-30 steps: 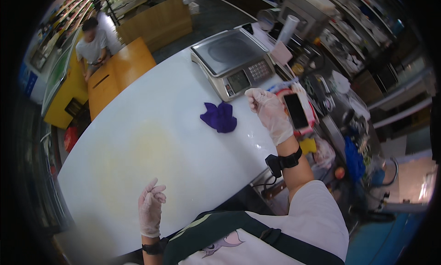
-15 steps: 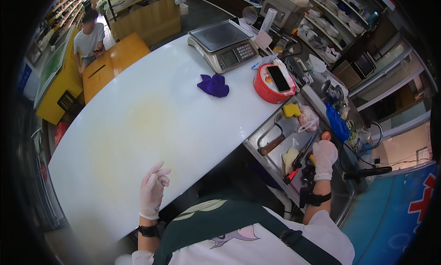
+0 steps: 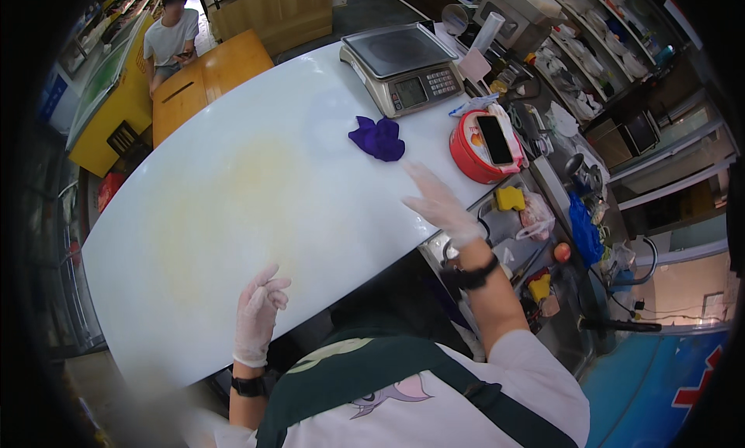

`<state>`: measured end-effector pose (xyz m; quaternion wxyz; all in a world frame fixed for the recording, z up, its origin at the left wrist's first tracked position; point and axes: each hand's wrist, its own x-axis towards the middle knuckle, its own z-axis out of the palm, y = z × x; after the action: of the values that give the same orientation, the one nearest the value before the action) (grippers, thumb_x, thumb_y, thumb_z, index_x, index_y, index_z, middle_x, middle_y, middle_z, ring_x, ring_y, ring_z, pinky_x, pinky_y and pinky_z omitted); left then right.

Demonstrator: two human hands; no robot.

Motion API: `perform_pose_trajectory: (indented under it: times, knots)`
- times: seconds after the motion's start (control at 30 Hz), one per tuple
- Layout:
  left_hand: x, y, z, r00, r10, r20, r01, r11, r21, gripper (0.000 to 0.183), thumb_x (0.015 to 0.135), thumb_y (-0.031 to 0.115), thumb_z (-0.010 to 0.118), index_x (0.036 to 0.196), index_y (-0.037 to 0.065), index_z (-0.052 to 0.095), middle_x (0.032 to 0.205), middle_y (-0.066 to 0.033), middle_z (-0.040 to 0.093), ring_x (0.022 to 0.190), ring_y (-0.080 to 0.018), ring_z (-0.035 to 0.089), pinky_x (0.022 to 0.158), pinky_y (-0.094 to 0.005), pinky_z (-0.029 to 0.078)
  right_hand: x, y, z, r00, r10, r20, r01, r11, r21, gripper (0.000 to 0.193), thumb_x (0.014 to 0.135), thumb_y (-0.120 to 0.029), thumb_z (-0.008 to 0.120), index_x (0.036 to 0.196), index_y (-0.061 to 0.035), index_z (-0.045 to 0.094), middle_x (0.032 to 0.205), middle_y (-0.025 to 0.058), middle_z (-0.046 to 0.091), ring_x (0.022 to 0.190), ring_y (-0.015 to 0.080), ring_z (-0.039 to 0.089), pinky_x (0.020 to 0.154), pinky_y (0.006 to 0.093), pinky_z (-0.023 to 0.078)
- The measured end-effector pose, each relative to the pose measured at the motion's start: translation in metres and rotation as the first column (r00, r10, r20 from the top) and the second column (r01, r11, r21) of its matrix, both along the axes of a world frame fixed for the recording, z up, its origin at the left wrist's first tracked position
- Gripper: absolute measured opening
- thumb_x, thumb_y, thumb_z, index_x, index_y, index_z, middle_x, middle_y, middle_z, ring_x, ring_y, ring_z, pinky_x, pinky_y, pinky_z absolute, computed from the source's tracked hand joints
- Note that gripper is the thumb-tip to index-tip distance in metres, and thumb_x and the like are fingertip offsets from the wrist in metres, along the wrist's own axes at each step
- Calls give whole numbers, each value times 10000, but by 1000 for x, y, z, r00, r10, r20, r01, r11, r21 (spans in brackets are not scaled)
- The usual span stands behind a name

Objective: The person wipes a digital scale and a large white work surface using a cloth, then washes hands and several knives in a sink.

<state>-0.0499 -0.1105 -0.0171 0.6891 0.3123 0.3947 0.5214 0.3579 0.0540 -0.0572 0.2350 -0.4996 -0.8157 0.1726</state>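
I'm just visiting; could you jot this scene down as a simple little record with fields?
Left hand: gloved, loosely curled, no object visible in it
Right hand: gloved, open, motion-blurred, no object visible in it
Nearest the right hand: crumpled purple cloth
Surface: white table with a yellowish stain
Far side of table: weighing scale
Right end of table: round red tin, dark-screened phone on top
Background: person in a white shirt
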Motion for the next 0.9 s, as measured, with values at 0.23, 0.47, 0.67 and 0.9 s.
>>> perform_pose_trajectory:
  times: [0.23, 0.47, 0.67, 0.9]
  knots:
    - [-2, 12, -10, 990, 126, -64, -133, 984, -118, 612, 976, 306, 604, 1401, -97, 427, 1138, -163, 677, 845, -155, 619, 759, -264, 491, -86, 152, -50, 946, -232, 227, 257, 963, -85, 600, 857, -251, 647, 1406, -97, 461, 1371, 204, 499, 1285, 428, 450, 1061, 526, 397]
    - [11, 33, -6, 978, 201, -49, -206, 962, -178, 629, 968, 285, 625, 1407, -111, 410, 1136, -184, 672, 844, -166, 621, 776, -273, 501, -52, 183, -76, 947, -278, -159, 221, 927, -304, 307, 804, -86, 582, 1095, -59, 676, 1068, 171, 678, 1051, 318, 629, 951, 405, 480]
    - [20, 48, -10, 973, 226, -42, -230, 949, -216, 628, 962, 271, 636, 1404, -113, 407, 1123, -188, 675, 834, -168, 625, 772, -263, 511, 55, 218, -42, 851, -522, 50, 486, 822, 298, 302, 821, -66, 593, 1118, -76, 647, 1082, 143, 622, 1048, 351, 588, 931, 433, 474]
    - [37, 73, -2, 980, 190, -67, -200, 957, -208, 651, 944, 313, 663, 1389, -102, 433, 1125, -175, 681, 825, -159, 617, 751, -256, 494, 56, 273, -118, 353, -717, 601, 823, 543, 166, 269, 970, -177, 502, 1178, -75, 639, 1151, 153, 594, 1141, 342, 572, 891, 404, 541]
